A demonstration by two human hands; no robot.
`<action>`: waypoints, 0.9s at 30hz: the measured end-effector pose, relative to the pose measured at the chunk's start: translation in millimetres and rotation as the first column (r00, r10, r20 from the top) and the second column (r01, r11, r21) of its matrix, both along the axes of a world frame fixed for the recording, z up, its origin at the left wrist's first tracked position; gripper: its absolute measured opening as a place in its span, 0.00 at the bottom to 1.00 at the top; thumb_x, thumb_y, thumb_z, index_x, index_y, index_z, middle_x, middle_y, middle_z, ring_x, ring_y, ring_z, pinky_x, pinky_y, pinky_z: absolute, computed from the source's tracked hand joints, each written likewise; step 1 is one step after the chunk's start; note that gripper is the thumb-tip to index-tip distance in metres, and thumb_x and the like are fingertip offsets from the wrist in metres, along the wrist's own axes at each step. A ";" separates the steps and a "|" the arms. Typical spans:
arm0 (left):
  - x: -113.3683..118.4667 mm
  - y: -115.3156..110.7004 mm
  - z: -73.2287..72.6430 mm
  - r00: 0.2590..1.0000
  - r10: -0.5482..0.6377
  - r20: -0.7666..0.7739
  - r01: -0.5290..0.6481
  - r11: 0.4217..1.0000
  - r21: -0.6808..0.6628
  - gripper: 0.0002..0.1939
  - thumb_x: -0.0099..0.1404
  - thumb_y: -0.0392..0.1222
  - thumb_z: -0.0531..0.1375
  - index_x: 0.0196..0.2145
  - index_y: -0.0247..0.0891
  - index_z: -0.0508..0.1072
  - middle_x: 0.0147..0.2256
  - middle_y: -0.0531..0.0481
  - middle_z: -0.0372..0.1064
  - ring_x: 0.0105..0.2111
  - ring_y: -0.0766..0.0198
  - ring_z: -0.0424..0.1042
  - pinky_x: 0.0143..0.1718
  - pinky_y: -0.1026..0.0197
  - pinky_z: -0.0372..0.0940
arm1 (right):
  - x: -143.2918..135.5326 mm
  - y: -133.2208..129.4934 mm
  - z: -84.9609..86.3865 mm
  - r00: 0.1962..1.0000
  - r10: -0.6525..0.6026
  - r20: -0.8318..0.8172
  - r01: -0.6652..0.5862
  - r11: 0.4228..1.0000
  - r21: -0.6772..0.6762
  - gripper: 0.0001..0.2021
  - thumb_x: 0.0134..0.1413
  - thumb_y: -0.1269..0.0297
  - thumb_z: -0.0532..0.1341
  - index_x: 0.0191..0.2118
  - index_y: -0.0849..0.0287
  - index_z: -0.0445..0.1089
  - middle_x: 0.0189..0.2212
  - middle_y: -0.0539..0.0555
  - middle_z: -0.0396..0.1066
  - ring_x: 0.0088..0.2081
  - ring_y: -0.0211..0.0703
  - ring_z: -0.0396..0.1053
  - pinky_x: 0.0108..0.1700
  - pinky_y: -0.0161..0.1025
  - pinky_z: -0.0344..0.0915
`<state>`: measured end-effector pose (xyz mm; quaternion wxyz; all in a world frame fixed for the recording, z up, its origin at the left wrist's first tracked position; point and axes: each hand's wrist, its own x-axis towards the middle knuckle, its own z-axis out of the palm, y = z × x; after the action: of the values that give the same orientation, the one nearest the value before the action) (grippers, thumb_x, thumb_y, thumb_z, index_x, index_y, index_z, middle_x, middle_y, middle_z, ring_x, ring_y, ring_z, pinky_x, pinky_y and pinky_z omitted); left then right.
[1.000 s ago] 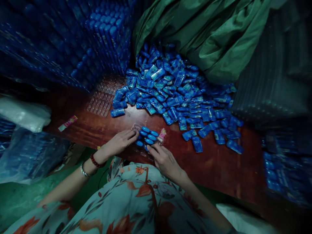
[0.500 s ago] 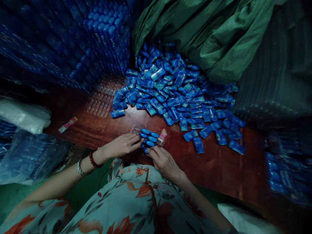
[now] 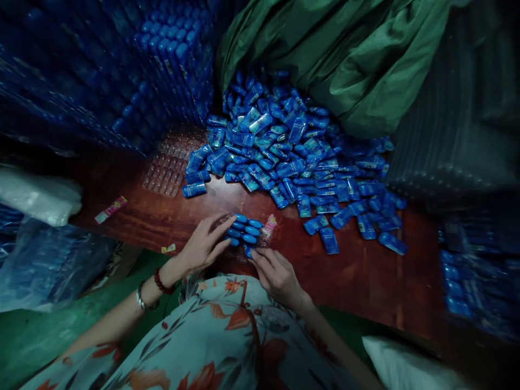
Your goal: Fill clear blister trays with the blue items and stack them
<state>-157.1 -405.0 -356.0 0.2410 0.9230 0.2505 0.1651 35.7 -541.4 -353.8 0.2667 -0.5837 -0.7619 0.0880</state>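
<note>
Several glossy blue packs (image 3: 251, 230) stand in rows in a clear plastic tray (image 3: 240, 257) at the front edge of the brown table. My left hand (image 3: 202, 241) is at the left side of the rows, thumb and fingers spread apart, fingertips touching the outer packs. On the near side, my right hand (image 3: 275, 271) pinches a blue pack (image 3: 247, 251) at the tray. A pink label strip (image 3: 269, 225) lies at the right end of the tray.
A large heap of blue packs (image 3: 292, 157) covers the table's back, below green cloth (image 3: 345, 65). Stacked blue packs (image 3: 170, 43) rise at back left, near clear trays (image 3: 164, 168). Another pink strip (image 3: 111, 209) lies left. Bagged packs (image 3: 52, 265) sit at far left.
My left hand has opened its fingers and shifted slightly left and down. Another blue pack stands in view in the left column. A small yellow scrap now shows by the left wrist.
</note>
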 end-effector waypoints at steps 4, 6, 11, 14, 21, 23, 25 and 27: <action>18.9 -8.9 -19.4 0.999 -0.037 -0.039 0.036 0.999 -0.025 0.29 0.70 0.43 0.45 0.65 0.39 0.41 0.64 0.39 0.44 0.64 0.54 0.43 0.62 0.43 0.45 | -7.4 9.4 2.4 0.996 0.006 0.092 0.000 0.998 -0.063 0.14 0.58 0.76 0.51 0.47 0.65 0.68 0.32 0.58 0.70 0.33 0.42 0.66 0.36 0.38 0.66; 24.8 -11.9 -26.3 0.999 -0.005 -0.052 0.003 0.999 -0.047 0.27 0.70 0.41 0.43 0.65 0.38 0.40 0.64 0.38 0.43 0.64 0.57 0.42 0.63 0.43 0.43 | -10.1 14.8 5.5 0.987 -0.015 0.157 0.037 0.990 -0.139 0.15 0.58 0.77 0.50 0.47 0.64 0.68 0.33 0.58 0.69 0.33 0.43 0.66 0.36 0.39 0.66; 27.5 -14.7 -33.1 0.996 0.090 -0.024 -0.091 0.991 -0.094 0.27 0.70 0.40 0.43 0.65 0.38 0.41 0.64 0.39 0.45 0.64 0.58 0.44 0.63 0.44 0.44 | -8.4 27.1 6.6 0.982 0.000 0.189 0.037 0.981 -0.191 0.16 0.57 0.77 0.50 0.46 0.60 0.69 0.35 0.57 0.69 0.35 0.42 0.67 0.38 0.38 0.66; 27.7 -13.0 -34.3 0.992 0.124 -0.009 -0.124 0.982 -0.144 0.26 0.70 0.41 0.42 0.65 0.40 0.42 0.64 0.39 0.43 0.64 0.58 0.45 0.63 0.43 0.43 | -1.4 27.5 0.7 0.988 -0.014 0.152 0.026 0.997 -0.074 0.15 0.59 0.74 0.51 0.47 0.58 0.70 0.35 0.56 0.70 0.35 0.40 0.67 0.38 0.36 0.66; 26.2 -0.6 -35.2 0.901 0.350 0.256 -0.298 0.929 -0.222 0.23 0.70 0.45 0.44 0.60 0.37 0.54 0.57 0.37 0.57 0.58 0.56 0.57 0.57 0.48 0.56 | 48.6 47.8 -13.2 0.890 -0.431 -0.148 0.440 0.897 0.032 0.14 0.62 0.65 0.51 0.45 0.58 0.72 0.36 0.57 0.71 0.38 0.41 0.69 0.42 0.39 0.65; 23.6 13.3 -35.5 0.748 0.583 0.316 -0.548 0.812 -0.201 0.18 0.70 0.44 0.45 0.52 0.37 0.62 0.50 0.39 0.63 0.51 0.58 0.63 0.52 0.51 0.61 | 62.9 67.2 -17.9 0.851 -0.520 -0.074 0.520 0.854 -0.020 0.15 0.62 0.63 0.50 0.44 0.60 0.72 0.36 0.58 0.71 0.38 0.45 0.68 0.41 0.41 0.65; 17.1 31.9 -36.2 0.603 0.735 0.310 -0.738 0.661 -0.132 0.16 0.68 0.46 0.48 0.48 0.34 0.64 0.46 0.39 0.64 0.48 0.56 0.64 0.50 0.49 0.61 | 69.4 86.3 -23.9 0.834 -0.550 0.051 0.552 0.834 -0.024 0.15 0.61 0.62 0.51 0.45 0.62 0.71 0.34 0.61 0.71 0.38 0.49 0.67 0.39 0.44 0.63; 6.7 50.9 -37.3 0.509 0.833 0.218 -0.847 0.530 -0.048 0.20 0.66 0.50 0.51 0.46 0.31 0.64 0.44 0.36 0.63 0.47 0.51 0.63 0.50 0.44 0.59 | 68.3 99.8 -30.1 0.823 -0.547 0.155 0.555 0.832 -0.013 0.16 0.61 0.62 0.51 0.45 0.63 0.71 0.32 0.63 0.70 0.37 0.51 0.66 0.37 0.45 0.62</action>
<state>-150.4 -354.1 -393.3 0.1263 0.6701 0.6326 0.3672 104.0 -441.7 -383.9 0.2082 -0.7909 -0.5753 -0.0136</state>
